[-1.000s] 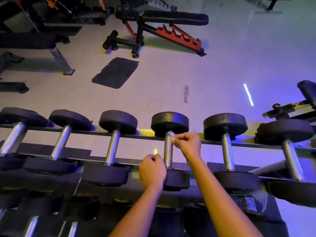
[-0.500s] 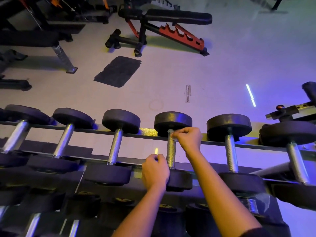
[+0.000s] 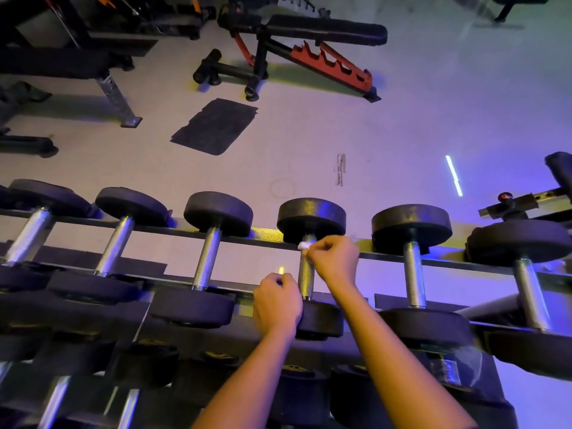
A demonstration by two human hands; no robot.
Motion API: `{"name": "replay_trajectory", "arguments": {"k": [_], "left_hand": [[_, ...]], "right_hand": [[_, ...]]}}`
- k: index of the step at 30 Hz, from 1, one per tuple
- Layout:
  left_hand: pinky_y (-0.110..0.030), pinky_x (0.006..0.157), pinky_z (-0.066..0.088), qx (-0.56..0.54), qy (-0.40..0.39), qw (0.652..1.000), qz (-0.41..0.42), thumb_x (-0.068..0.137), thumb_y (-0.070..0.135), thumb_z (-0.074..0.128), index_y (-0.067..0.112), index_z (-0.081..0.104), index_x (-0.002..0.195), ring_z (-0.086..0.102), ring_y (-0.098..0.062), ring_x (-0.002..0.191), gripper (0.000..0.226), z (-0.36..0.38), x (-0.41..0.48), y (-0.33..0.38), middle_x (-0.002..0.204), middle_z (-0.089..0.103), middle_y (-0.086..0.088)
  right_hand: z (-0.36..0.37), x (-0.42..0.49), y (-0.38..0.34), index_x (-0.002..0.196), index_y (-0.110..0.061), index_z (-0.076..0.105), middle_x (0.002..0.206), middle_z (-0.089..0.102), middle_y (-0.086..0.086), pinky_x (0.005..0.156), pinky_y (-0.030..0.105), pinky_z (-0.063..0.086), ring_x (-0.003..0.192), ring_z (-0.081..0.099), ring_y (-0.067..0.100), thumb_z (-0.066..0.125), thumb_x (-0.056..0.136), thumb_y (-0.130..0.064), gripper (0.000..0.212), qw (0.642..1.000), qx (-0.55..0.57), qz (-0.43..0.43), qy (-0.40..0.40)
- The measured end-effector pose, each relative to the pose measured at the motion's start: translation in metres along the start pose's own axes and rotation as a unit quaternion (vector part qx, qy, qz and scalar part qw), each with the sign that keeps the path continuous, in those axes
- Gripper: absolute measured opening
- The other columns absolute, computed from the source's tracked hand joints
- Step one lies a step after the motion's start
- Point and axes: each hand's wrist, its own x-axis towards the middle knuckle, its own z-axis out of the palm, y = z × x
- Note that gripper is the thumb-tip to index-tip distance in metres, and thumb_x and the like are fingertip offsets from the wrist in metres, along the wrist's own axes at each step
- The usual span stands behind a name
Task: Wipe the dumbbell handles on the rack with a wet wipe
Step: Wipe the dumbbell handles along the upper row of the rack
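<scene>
A row of black-headed dumbbells with steel handles lies across the rack (image 3: 266,235). On the fourth dumbbell's handle (image 3: 306,281), my right hand (image 3: 335,258) pinches a small white wet wipe (image 3: 304,245) against the top end, just below the far head (image 3: 311,218). My left hand (image 3: 277,301) sits left of the same handle's lower end. Its fingers curl over the edge of the near head (image 3: 322,318) by the front rail. What lies under its fingers is hidden.
Neighbouring dumbbells lie at left (image 3: 205,261) and right (image 3: 413,274). A lower tier of dumbbells (image 3: 145,366) sits beneath my forearms. Beyond the rack, on the pale floor, are a black mat (image 3: 215,126), a red-framed bench (image 3: 322,38) and another bench leg (image 3: 116,100).
My right hand has slid a little up the handle towards the far head, and the white wipe now shows at its fingertips. My left hand has stayed in place.
</scene>
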Motion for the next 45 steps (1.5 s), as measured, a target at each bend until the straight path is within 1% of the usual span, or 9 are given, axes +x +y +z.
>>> {"name": "replay_trajectory", "arguments": {"k": [5, 11, 16, 20, 23, 26, 35, 41, 45], "left_hand": [[-0.019, 0.049, 0.032, 0.008, 0.006, 1.0, 0.001, 0.099, 0.029, 0.045, 0.015, 0.066, 0.085, 0.053, -0.01, 0.064, 0.028, 0.002, 0.0, -0.002, 0.074, 0.06, 0.001], [-0.02, 0.049, 0.032, 0.004, 0.008, 1.0, -0.001, 0.098, 0.028, 0.045, 0.014, 0.067, 0.086, 0.051, -0.01, 0.063, 0.028, 0.003, 0.002, -0.003, 0.075, 0.06, 0.0], [-0.021, 0.049, 0.032, -0.003, 0.015, 1.0, -0.005, 0.098, 0.026, 0.045, 0.014, 0.066, 0.084, 0.051, -0.01, 0.062, 0.028, 0.004, 0.003, -0.004, 0.076, 0.061, -0.002], [-0.025, 0.065, 0.041, -0.036, 0.033, 0.999, -0.02, 0.1, 0.029, 0.044, 0.017, 0.062, 0.115, 0.055, -0.012, 0.082, 0.026, 0.005, 0.002, -0.002, 0.096, 0.063, 0.001], [-0.029, 0.072, 0.04, -0.042, 0.038, 0.998, -0.026, 0.102, 0.031, 0.041, 0.019, 0.045, 0.139, 0.053, -0.014, 0.093, 0.04, 0.004, 0.002, -0.001, 0.112, 0.064, -0.004], [-0.027, 0.073, 0.039, -0.038, 0.041, 0.998, -0.024, 0.103, 0.034, 0.036, 0.021, 0.037, 0.145, 0.055, -0.015, 0.097, 0.045, 0.004, 0.003, -0.001, 0.118, 0.065, -0.006], [-0.027, 0.075, 0.042, -0.022, 0.031, 0.999, -0.031, 0.102, 0.034, 0.038, 0.022, 0.041, 0.144, 0.058, -0.021, 0.11, 0.043, 0.007, 0.006, -0.003, 0.123, 0.062, -0.005], [-0.026, 0.071, 0.042, -0.022, 0.021, 0.999, -0.015, 0.102, 0.03, 0.04, 0.02, 0.048, 0.139, 0.055, -0.014, 0.096, 0.04, 0.005, 0.006, -0.003, 0.117, 0.064, -0.004], [-0.025, 0.07, 0.041, -0.023, 0.013, 1.0, -0.016, 0.101, 0.029, 0.041, 0.02, 0.05, 0.136, 0.049, -0.01, 0.091, 0.037, 0.004, 0.004, -0.002, 0.117, 0.063, -0.004]], "right_hand": [[0.004, 0.013, -0.001, 0.066, -0.017, 0.073, 0.071, 0.069, 0.002, 0.078, 0.041, 0.058, 0.078, 0.065, 0.022, 0.079, 0.072, -0.013, 0.01, 1.0, -0.014, -0.006, 0.001], [-0.01, -0.033, 0.026, 0.062, -0.015, 0.073, 0.065, 0.067, -0.003, 0.074, 0.032, 0.056, 0.066, 0.063, 0.008, 0.084, 0.07, -0.019, 0.014, 0.991, -0.046, 0.063, -0.107], [0.001, -0.013, 0.005, 0.078, -0.009, 0.076, 0.076, 0.07, 0.01, 0.074, 0.035, 0.055, 0.075, 0.064, 0.025, 0.073, 0.081, -0.02, 0.013, 0.993, -0.091, -0.072, -0.031], [0.013, 0.015, -0.017, 0.099, -0.005, 0.073, 0.093, 0.067, 0.015, 0.077, 0.037, 0.056, 0.087, 0.063, 0.03, 0.065, 0.089, -0.013, 0.015, 0.966, -0.203, -0.15, -0.055], [0.013, 0.005, -0.008, 0.096, -0.005, 0.072, 0.091, 0.067, 0.013, 0.076, 0.036, 0.058, 0.084, 0.065, 0.028, 0.065, 0.087, -0.01, 0.013, 0.945, -0.257, -0.165, -0.121], [0.007, -0.015, 0.008, 0.093, -0.008, 0.074, 0.093, 0.066, 0.011, 0.078, 0.033, 0.057, 0.085, 0.063, 0.023, 0.066, 0.085, -0.016, 0.013, 0.925, -0.281, -0.156, -0.204], [0.004, 0.021, -0.001, 0.093, -0.011, 0.076, 0.088, 0.071, 0.009, 0.077, 0.034, 0.056, 0.082, 0.066, 0.024, 0.072, 0.085, -0.029, 0.02, 0.973, -0.157, -0.141, -0.09], [-0.009, -0.022, 0.031, 0.067, -0.023, 0.069, 0.072, 0.068, -0.002, 0.072, 0.029, 0.056, 0.072, 0.064, 0.012, 0.083, 0.073, -0.026, 0.016, 0.979, -0.123, -0.035, -0.159], [-0.007, -0.012, 0.027, 0.077, -0.016, 0.075, 0.074, 0.067, -0.002, 0.074, 0.033, 0.056, 0.072, 0.063, 0.012, 0.082, 0.075, -0.019, 0.008, 0.995, -0.05, -0.067, -0.057]]}}
